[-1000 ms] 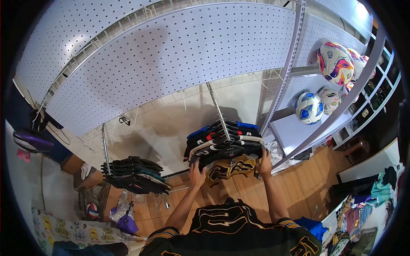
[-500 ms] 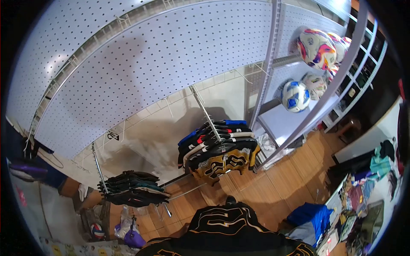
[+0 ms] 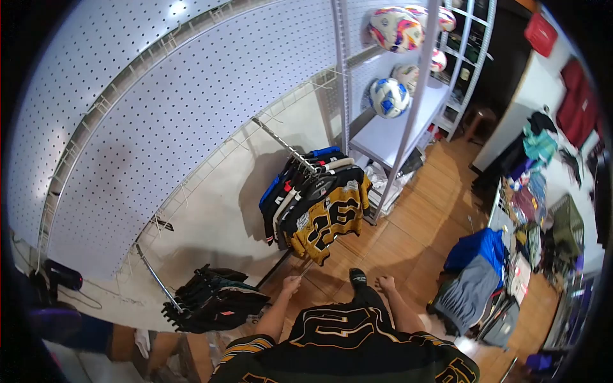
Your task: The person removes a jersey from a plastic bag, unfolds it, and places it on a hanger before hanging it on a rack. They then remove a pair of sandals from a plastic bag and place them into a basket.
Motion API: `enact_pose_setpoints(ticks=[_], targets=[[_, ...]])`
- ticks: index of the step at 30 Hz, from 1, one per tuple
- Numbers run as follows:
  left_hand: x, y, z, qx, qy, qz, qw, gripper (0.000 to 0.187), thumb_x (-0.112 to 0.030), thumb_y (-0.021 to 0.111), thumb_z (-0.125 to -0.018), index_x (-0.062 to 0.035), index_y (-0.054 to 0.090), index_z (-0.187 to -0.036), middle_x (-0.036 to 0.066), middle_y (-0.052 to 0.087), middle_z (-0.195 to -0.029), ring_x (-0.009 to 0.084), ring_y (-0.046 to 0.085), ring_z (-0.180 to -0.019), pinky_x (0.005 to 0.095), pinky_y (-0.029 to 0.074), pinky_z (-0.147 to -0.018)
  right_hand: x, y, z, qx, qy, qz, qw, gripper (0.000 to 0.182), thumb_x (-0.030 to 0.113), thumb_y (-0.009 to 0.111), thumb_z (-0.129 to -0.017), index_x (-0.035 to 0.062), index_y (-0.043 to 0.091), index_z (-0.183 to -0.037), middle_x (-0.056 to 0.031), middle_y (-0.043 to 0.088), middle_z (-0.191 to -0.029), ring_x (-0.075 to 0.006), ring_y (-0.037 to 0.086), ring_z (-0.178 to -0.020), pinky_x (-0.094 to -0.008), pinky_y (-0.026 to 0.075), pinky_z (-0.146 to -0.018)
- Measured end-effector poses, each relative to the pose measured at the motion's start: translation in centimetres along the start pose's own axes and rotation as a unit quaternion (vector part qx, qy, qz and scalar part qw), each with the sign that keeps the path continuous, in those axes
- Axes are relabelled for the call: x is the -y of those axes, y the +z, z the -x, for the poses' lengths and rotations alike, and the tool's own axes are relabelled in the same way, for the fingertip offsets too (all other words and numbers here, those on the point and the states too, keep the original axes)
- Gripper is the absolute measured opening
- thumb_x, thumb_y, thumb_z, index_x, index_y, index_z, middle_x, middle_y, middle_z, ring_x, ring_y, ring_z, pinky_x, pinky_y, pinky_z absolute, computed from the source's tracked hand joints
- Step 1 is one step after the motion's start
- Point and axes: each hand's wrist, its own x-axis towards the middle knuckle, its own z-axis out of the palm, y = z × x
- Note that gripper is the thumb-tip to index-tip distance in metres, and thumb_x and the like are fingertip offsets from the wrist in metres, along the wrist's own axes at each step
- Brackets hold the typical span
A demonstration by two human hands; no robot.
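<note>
My left hand (image 3: 292, 285) is low in front of me, its fingers closed around a thin rod (image 3: 306, 269) that points up toward the rack. Just beyond it hangs a gold and black jersey (image 3: 332, 220), foremost of several shirts on a metal rail (image 3: 281, 142). My right hand (image 3: 385, 285) hangs to the right of my foot, its fingers loosely bent and apart, with nothing visible in it. Dark shorts (image 3: 220, 303) hang on a second, lower rail (image 3: 153, 276) to the left of my left hand.
White pegboard panels (image 3: 211, 115) line the wall. Several balls, including a blue and white football (image 3: 389, 97), sit on a metal shelf (image 3: 389, 140) at the right. A blue cloth (image 3: 479, 247), a grey cloth (image 3: 469, 293) and piled clothes stand along the right side of the tiled floor (image 3: 408, 223).
Both my hands have come into view below the shirt rack. My view has turned to the right, so the balls and shelf sit further left, and more of the right side shows.
</note>
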Motion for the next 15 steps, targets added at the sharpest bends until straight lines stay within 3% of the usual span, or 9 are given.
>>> enact_pose_setpoints(ticks=[1, 3, 5, 7, 9, 10, 11, 15], targets=[[0.6, -0.7, -1.7, 0.03, 0.032, -0.013, 0.999, 0.02, -0.03, 0.071, -0.097, -0.0117, 0.071, -0.106, -0.002, 0.066, -0.085, 0.0088, 0.062, -0.069, 0.0244, 0.046, -0.053, 0.9, 1.1, 2.7, 0.001, -0.004, -0.025, 1.0, 0.025, 0.013, 0.063, -0.098, 0.0002, 0.066, -0.12, -0.0076, 0.071, -0.089, -0.019, 0.067, -0.07, -0.0337, 0.051, -0.054], [-1.0, -0.2, 1.8, 0.008, 0.041, -0.012, 0.999, 0.015, -0.027, 0.068, -0.098, -0.0123, 0.07, -0.1, -0.003, 0.065, -0.085, 0.0093, 0.062, -0.07, 0.0249, 0.046, -0.053, 1.6, 2.9, 6.5, 0.003, -0.016, -0.075, 0.997, 0.026, 0.015, 0.065, -0.098, 0.0005, 0.066, -0.119, -0.0056, 0.069, -0.084, -0.0163, 0.065, -0.066, -0.0295, 0.048, -0.051], [-0.2, 0.2, 3.0, 0.001, 0.042, -0.031, 0.999, 0.013, -0.025, 0.067, -0.099, -0.0125, 0.068, -0.1, -0.004, 0.066, -0.086, 0.0094, 0.062, -0.071, 0.0268, 0.047, -0.055, -1.7, 3.7, 8.7, 0.002, -0.025, -0.07, 0.997, 0.023, 0.015, 0.067, -0.097, -0.0022, 0.068, -0.113, -0.004, 0.068, -0.082, -0.0154, 0.064, -0.063, -0.0286, 0.047, -0.049], [2.8, -0.4, 4.9, 0.049, 0.033, -0.006, 0.998, 0.019, -0.029, 0.065, -0.099, -0.0114, 0.068, -0.092, -0.001, 0.067, -0.086, 0.011, 0.062, -0.07, 0.0307, 0.048, -0.055, -7.3, 3.2, 10.9, 0.008, -0.001, -0.069, 0.998, 0.023, 0.014, 0.068, -0.096, -0.0037, 0.07, -0.11, -0.0041, 0.068, -0.082, -0.0157, 0.063, -0.062, -0.0299, 0.048, -0.049], [6.2, -1.6, 7.1, 0.109, 0.055, -0.132, 0.984, 0.023, -0.031, 0.061, -0.1, -0.0118, 0.072, -0.094, 0.002, 0.067, -0.075, 0.0149, 0.061, -0.06, 0.0312, 0.048, -0.051, -19.7, 2.0, 6.5, -0.077, 0.002, 0.128, 0.989, 0.019, 0.013, 0.065, -0.097, -0.0035, 0.071, -0.105, -0.0061, 0.068, -0.083, -0.0177, 0.064, -0.061, -0.032, 0.052, -0.05], [10.4, -1.9, 5.5, 0.098, 0.138, -0.262, 0.95, 0.037, -0.038, 0.055, -0.101, -0.0096, 0.072, -0.085, 0.009, 0.07, -0.078, 0.0227, 0.063, -0.061, 0.0405, 0.052, -0.057, -20.3, 1.3, 9.4, -0.098, 0.049, -0.033, 0.993, 0.019, 0.013, 0.063, -0.098, -0.0023, 0.07, -0.107, -0.0077, 0.069, -0.084, -0.0192, 0.065, -0.063, -0.0331, 0.054, -0.052], [12.0, -1.5, 6.9, 0.078, 0.029, -0.347, 0.934, 0.046, -0.042, 0.05, -0.103, -0.0079, 0.072, -0.081, 0.015, 0.071, -0.082, 0.027, 0.064, -0.065, 0.0447, 0.054, -0.066, -20.6, 0.7, 12.5, -0.135, 0.087, -0.194, 0.968, 0.02, 0.013, 0.06, -0.099, -0.0011, 0.07, -0.108, -0.0093, 0.069, -0.084, -0.0208, 0.066, -0.064, -0.0343, 0.056, -0.054], [18.2, -3.1, 12.2, 0.144, -0.098, -0.32, 0.931, 0.04, -0.039, 0.052, -0.103, -0.0092, 0.07, -0.082, 0.011, 0.069, -0.079, 0.0239, 0.062, -0.062, 0.0414, 0.051, -0.061, -24.3, -3.2, 20.9, -0.164, 0.172, -0.242, 0.941, 0.022, 0.014, 0.056, -0.101, 0.0013, 0.065, -0.116, -0.0119, 0.068, -0.085, -0.0226, 0.067, -0.066, -0.0356, 0.055, -0.053]])
